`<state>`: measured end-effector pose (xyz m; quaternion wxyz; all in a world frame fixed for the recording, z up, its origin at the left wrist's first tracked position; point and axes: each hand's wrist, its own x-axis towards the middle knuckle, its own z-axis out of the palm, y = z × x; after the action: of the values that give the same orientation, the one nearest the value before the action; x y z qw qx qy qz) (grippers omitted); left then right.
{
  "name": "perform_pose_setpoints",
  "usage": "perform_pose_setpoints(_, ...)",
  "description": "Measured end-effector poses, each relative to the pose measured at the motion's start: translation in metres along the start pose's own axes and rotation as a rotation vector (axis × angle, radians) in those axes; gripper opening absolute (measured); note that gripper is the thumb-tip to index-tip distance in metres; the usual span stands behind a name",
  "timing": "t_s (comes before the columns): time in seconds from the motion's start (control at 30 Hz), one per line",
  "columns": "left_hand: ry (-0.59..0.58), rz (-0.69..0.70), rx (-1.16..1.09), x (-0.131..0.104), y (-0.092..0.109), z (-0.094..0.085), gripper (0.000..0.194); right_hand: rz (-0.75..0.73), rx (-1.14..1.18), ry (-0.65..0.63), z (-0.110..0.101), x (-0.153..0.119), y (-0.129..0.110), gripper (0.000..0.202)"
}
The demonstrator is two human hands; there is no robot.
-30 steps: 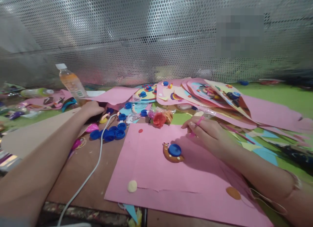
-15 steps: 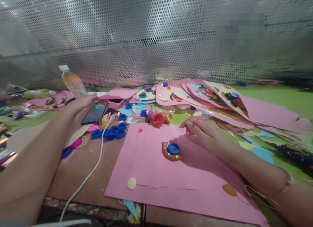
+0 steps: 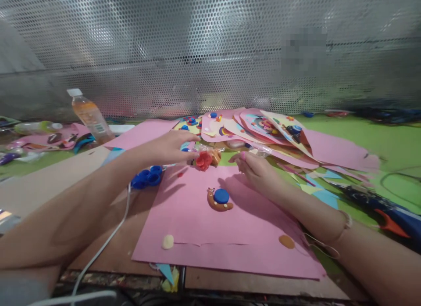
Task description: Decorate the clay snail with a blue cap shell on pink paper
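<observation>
My left hand [image 3: 173, 148] is stretched over the far left edge of a pink paper sheet [image 3: 197, 227], thumb and fingers apart and nothing in them. Its thumb tip comes close to a red lump in clear wrapping [image 3: 204, 160], with an orange-brown wrapped lump [image 3: 215, 156] beside it. Over the sheet's far edge, right of these lumps, is my right hand [image 3: 255, 167], index finger out and the others loosely bent; no held thing shows. Between the hands and me, a brown clay snail [image 3: 219, 206] with a blue round cap [image 3: 221, 196] as its shell lies on the sheet.
Cream [image 3: 167, 242] and brown [image 3: 287, 241] clay discs sit near the sheet's front corners. Several blue caps [image 3: 147, 178] and a white cable [image 3: 115, 227] lie left. A drink bottle [image 3: 92, 117], decorated papers [image 3: 226, 126] and a perforated metal panel [image 3: 184, 47] stand behind.
My left hand has moved right, from beside the phone to the red wrapped lump. My right hand stays over the sheet's far edge, its index finger now straighter. The view has shifted slightly.
</observation>
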<state>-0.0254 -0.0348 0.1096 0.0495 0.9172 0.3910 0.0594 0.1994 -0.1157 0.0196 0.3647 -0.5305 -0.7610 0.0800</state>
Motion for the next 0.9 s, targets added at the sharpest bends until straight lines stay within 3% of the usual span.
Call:
perform_pose_setpoints(0.07, -0.023, 0.061, -0.016, 0.012, 0.008, 0.017, 0.055, -0.002, -0.008, -0.026, 0.000, 0.001, 0.000, 0.026)
perform_pose_setpoints(0.17, 0.039, 0.052, -0.133, 0.026, 0.005, 0.039, 0.059, 0.013, -0.022, -0.066, 0.000, 0.002, 0.000, 0.027)
perform_pose_setpoints(0.27, 0.134, -0.154, -0.242, 0.033, 0.000, 0.054, 0.043, 0.022, -0.030, -0.057, 0.000, 0.004, 0.001, 0.026)
perform_pose_setpoints(0.33, 0.188, -0.160, -0.301, 0.031, 0.000, 0.061, 0.030, 0.014, -0.018, -0.032, 0.000, 0.005, 0.002, 0.024)
perform_pose_setpoints(0.47, 0.273, 0.064, -0.379, 0.023, 0.008, 0.067, 0.014, -0.046, 0.010, 0.052, -0.001, 0.004, 0.001, 0.023)
perform_pose_setpoints(0.6, 0.341, 0.304, -0.414, 0.017, 0.015, 0.070, 0.018, -0.149, 0.018, 0.101, -0.001, 0.001, -0.002, 0.032)
perform_pose_setpoints(0.73, 0.387, 0.415, -0.368, 0.020, 0.014, 0.074, 0.021, -0.181, 0.016, 0.075, -0.002, 0.000, -0.004, 0.036)
perform_pose_setpoints(0.9, 0.449, 0.517, -0.338, 0.023, 0.010, 0.079, 0.024, -0.129, 0.006, 0.099, -0.002, 0.001, -0.005, 0.025)
